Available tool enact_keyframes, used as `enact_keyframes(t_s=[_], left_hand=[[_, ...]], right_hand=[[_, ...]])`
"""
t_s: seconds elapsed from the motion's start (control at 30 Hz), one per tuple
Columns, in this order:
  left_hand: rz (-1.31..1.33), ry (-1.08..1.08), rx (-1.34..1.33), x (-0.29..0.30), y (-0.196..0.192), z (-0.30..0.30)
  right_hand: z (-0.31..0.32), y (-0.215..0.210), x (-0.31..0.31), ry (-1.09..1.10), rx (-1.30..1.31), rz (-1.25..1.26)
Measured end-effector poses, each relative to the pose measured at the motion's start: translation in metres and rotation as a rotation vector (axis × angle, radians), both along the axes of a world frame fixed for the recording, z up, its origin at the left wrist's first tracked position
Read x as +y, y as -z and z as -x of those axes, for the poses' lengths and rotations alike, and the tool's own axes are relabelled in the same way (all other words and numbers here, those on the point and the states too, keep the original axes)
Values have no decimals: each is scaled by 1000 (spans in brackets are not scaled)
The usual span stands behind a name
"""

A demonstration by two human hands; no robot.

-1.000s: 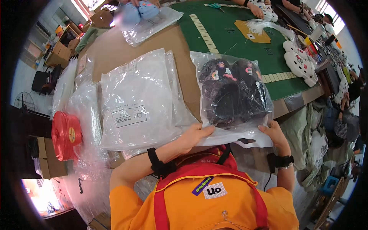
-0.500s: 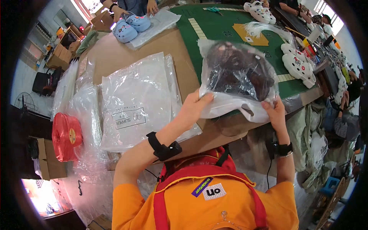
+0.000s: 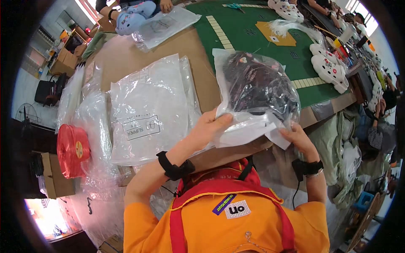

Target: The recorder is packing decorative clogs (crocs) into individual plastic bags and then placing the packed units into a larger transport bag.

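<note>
A clear plastic bag (image 3: pixel 234 134) with a pair of dark clogs (image 3: pixel 257 80) inside lies at the near edge of the table. Small charms show on the clogs through the film. My left hand (image 3: pixel 212 125) pinches the bag's near left edge, thumb on top. On the other side, my right hand (image 3: pixel 300 138) grips the near right corner, where a white flap of film sticks out. The bag's near end is creased and partly folded between my hands. Left of the bag, a stack of flat printed plastic bags (image 3: pixel 156 97) lies close to my left forearm.
A red roll of plastic twine (image 3: pixel 72 149) sits at the left beside more clear film (image 3: pixel 93 130). White clogs (image 3: pixel 329 69) stand on the green mat (image 3: pixel 236 36) at the right. Across the table, another person's hands (image 3: pixel 166 6) are near blue clogs (image 3: pixel 128 22) and a bag (image 3: pixel 171 26).
The bag of dark clogs has come down onto the table and toward me. My right hand has moved down with its corner. Across the table, the blue clogs have shifted left.
</note>
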State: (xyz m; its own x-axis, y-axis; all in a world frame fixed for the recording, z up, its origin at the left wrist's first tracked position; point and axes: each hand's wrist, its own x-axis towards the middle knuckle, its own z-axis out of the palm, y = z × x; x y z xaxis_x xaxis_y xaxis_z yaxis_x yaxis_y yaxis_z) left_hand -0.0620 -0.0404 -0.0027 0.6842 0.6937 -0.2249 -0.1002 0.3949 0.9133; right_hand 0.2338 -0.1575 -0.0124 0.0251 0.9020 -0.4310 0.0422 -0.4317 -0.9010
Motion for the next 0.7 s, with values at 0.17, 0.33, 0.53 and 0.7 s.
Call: enact_keyframes(t_s=[0.17,0.33,0.53,0.7], left_hand=[[-413,-32,129,-8,-45,28],[-398,-249,150,-22,-63,91],[-133,-412,193,-33,-32,147],[-37,-345,416,-36,2,159]], right_hand=[[24,-12,12,158,100,-292],[60,-22,31,-73,77,-308],[103,-6,66,-296,69,-222],[90,5,70,-448,-288,-304]])
